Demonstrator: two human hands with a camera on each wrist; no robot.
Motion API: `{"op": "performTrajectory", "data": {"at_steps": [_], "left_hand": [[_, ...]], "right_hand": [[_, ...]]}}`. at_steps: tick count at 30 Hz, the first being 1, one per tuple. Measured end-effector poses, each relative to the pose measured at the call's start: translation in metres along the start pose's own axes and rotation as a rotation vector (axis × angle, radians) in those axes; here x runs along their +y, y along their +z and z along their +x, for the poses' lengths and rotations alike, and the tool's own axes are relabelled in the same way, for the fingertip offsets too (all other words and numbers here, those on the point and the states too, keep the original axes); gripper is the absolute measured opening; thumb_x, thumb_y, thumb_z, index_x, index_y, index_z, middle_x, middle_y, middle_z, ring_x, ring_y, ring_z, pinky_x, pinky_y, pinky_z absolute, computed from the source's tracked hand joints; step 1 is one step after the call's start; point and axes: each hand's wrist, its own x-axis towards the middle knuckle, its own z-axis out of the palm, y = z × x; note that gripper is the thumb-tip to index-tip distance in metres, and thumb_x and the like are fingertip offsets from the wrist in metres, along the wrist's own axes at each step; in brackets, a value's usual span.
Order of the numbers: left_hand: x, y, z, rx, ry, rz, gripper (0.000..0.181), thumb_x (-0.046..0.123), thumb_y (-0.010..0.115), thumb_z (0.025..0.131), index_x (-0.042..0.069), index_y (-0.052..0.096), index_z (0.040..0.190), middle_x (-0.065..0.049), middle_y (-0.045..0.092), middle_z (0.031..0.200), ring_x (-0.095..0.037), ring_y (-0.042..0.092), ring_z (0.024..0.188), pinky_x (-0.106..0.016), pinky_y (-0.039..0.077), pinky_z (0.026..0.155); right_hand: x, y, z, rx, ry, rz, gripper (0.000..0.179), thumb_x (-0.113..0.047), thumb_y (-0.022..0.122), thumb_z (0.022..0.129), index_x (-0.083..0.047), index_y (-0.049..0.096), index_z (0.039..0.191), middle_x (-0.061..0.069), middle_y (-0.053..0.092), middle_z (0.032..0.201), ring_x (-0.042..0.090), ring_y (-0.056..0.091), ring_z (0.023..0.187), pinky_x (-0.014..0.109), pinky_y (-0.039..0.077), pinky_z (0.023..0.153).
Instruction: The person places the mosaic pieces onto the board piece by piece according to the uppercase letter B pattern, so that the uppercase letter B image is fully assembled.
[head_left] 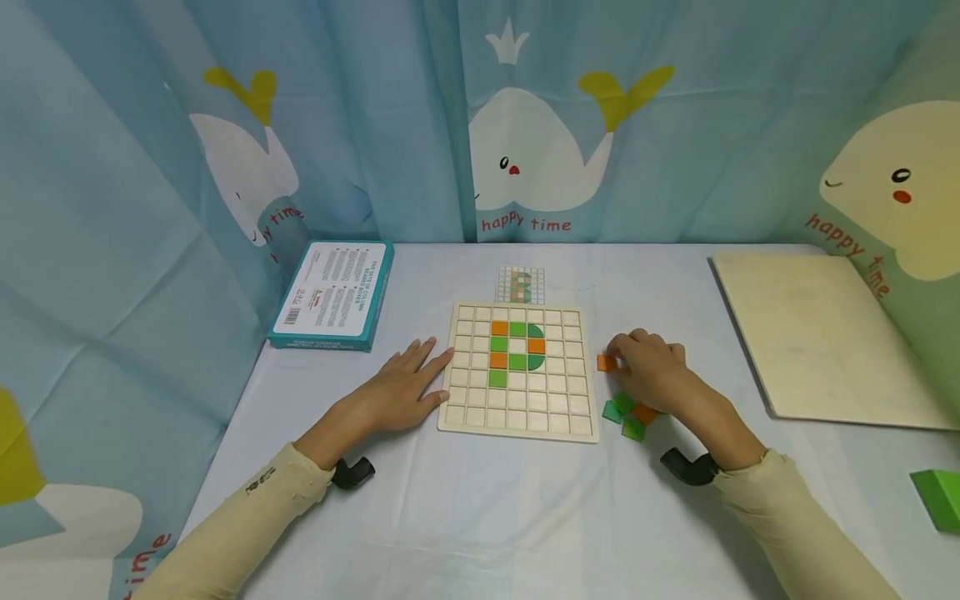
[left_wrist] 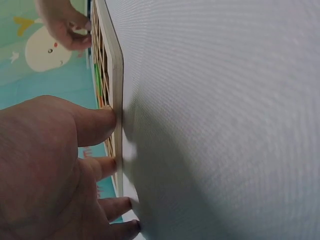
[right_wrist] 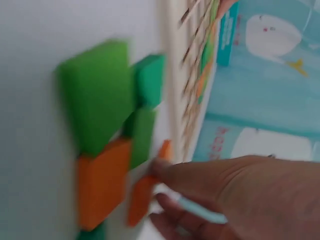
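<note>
A pale wooden grid board (head_left: 555, 426) lies flat, with orange, light green and dark green tiles set in a P-like shape (head_left: 517, 362). My left hand (head_left: 405, 387) rests at the board's left edge, fingers spread; in the left wrist view the thumb (left_wrist: 97, 125) touches the rim. At the right side, my right hand (head_left: 648, 367) pinches an orange tile (head_left: 604, 362) with curled fingers, partly hiding it. Just below that hand lies a small pile of loose tiles (head_left: 632, 428), green, teal and orange. The right wrist view shows a green tile (right_wrist: 100, 95) up close, blurred.
A small printed pattern card (head_left: 521, 283) lies behind the board. To the left is a teal and white box (head_left: 330, 292). A pale wooden panel (head_left: 817, 342) lies at the right, with a green block (head_left: 939, 500) nearer. Blue whale-print curtains (head_left: 420, 125) surround the white table.
</note>
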Motion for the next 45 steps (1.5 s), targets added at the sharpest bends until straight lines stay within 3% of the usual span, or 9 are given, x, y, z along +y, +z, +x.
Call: {"op": "performTrajectory", "data": {"at_steps": [5, 12, 18, 22, 31, 39, 45], "left_hand": [[0.000, 0.000, -0.001, -0.002, -0.003, 0.005, 0.071, 0.048, 0.048, 0.110, 0.024, 0.021, 0.171, -0.013, 0.008, 0.178, -0.038, 0.006, 0.164, -0.059, 0.013, 0.130], [0.000, -0.001, 0.000, 0.003, -0.003, 0.013, 0.071, 0.049, 0.047, 0.110, 0.023, 0.021, 0.171, -0.013, 0.008, 0.178, -0.038, 0.006, 0.164, -0.059, 0.013, 0.131], [0.001, 0.000, 0.000, 0.001, 0.004, 0.009, 0.070, 0.048, 0.047, 0.110, 0.023, 0.021, 0.171, -0.014, 0.009, 0.177, -0.039, 0.006, 0.164, -0.059, 0.013, 0.130], [0.001, 0.000, 0.000, -0.002, 0.006, 0.008, 0.070, 0.048, 0.047, 0.110, 0.022, 0.021, 0.171, -0.015, 0.009, 0.177, -0.038, 0.006, 0.164, -0.059, 0.014, 0.130], [0.000, -0.001, -0.001, -0.001, -0.001, 0.015, 0.071, 0.048, 0.047, 0.110, 0.023, 0.021, 0.171, -0.014, 0.009, 0.177, -0.038, 0.006, 0.164, -0.059, 0.013, 0.130], [-0.001, 0.001, 0.001, 0.002, 0.002, 0.017, 0.071, 0.049, 0.046, 0.110, 0.023, 0.020, 0.171, -0.014, 0.008, 0.178, -0.038, 0.006, 0.164, -0.058, 0.013, 0.131], [-0.002, 0.001, 0.001, 0.003, 0.003, 0.012, 0.071, 0.049, 0.046, 0.110, 0.023, 0.020, 0.171, -0.014, 0.008, 0.178, -0.038, 0.005, 0.164, -0.059, 0.012, 0.131]], "right_hand": [[0.013, 0.006, 0.009, 0.033, -0.108, 0.122, 0.029, -0.008, 0.069, 0.101, 0.002, 0.065, 0.129, 0.026, 0.061, 0.125, 0.040, 0.058, 0.113, 0.059, 0.049, 0.093], [0.016, 0.013, 0.015, 0.056, -0.124, 0.184, 0.030, -0.009, 0.066, 0.104, 0.005, 0.064, 0.131, 0.025, 0.060, 0.126, 0.038, 0.060, 0.114, 0.057, 0.053, 0.100], [0.004, 0.009, 0.011, 0.089, -0.096, 0.218, 0.031, -0.005, 0.065, 0.104, 0.005, 0.063, 0.133, 0.025, 0.057, 0.128, 0.041, 0.058, 0.119, 0.058, 0.052, 0.102], [-0.017, 0.009, 0.008, 0.116, -0.165, 0.238, 0.029, 0.000, 0.065, 0.102, 0.005, 0.064, 0.130, 0.023, 0.059, 0.125, 0.039, 0.059, 0.116, 0.054, 0.054, 0.098], [-0.067, 0.035, 0.014, 0.174, -0.409, 0.174, 0.023, 0.000, 0.076, 0.096, 0.005, 0.069, 0.117, 0.016, 0.065, 0.111, 0.031, 0.064, 0.103, 0.043, 0.059, 0.089], [-0.094, 0.052, 0.019, 0.253, -0.467, 0.026, 0.014, 0.000, 0.084, 0.088, -0.005, 0.076, 0.097, 0.007, 0.067, 0.095, 0.021, 0.065, 0.083, 0.037, 0.058, 0.072], [-0.096, 0.052, 0.015, 0.224, -0.446, 0.019, 0.015, -0.002, 0.084, 0.088, -0.009, 0.078, 0.100, 0.004, 0.069, 0.098, 0.021, 0.064, 0.089, 0.037, 0.055, 0.075]]}}
